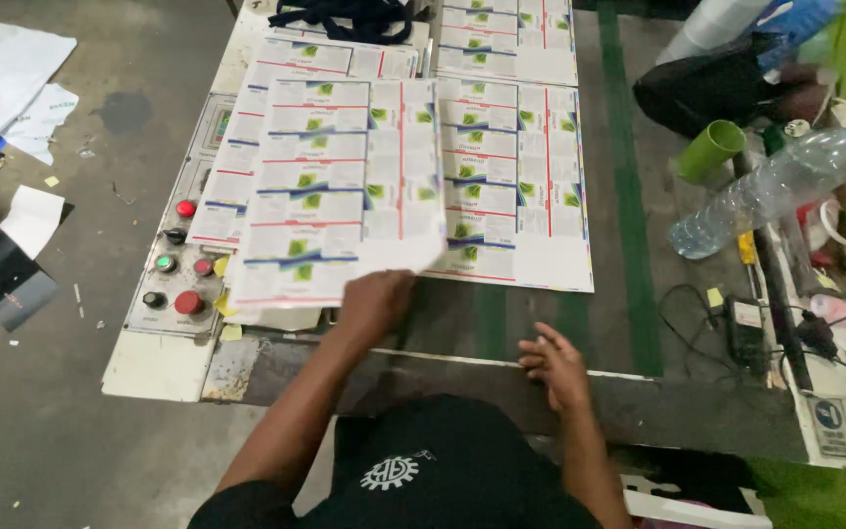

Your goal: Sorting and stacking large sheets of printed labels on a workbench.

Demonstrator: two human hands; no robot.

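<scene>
Closest to the camera is the person's black shirt with a white gear-shaped emblem [393, 473], and both bare arms reach out from there over the tabletop [540, 402].

Only the head view here. The left hand [372, 306] is pinched shut on the near edge of a printed label sheet [345, 186], so that grip is clamped on paper. The right hand [552, 364] rests near the dark front edge of the tabletop, fingers loosely spread, holding nothing.

The held sheet sits left of centre, partly lifted, lying over a stack of similar sheets [247, 176]. Another printed sheet [516, 186] lies flat just to its right. The held sheet's long axis runs near-to-far, tilted slightly so the far end leans right; its near right corner curls up off the surface.

What could go wrong, I reckon: it's a one-handed pinch on a big floppy sheet, so it could buckle or crease at that curled corner, or drag the sheets underneath out of line. The stack also overhangs the control panel [176, 264] with its red and green buttons, so a sliding sheet or stray wrist might bump one. Over on the right, the plastic water bottle [771, 186] lies on its side near a green cup [709, 149] and some cables; a leak there wouldn't be kind to paper.
</scene>
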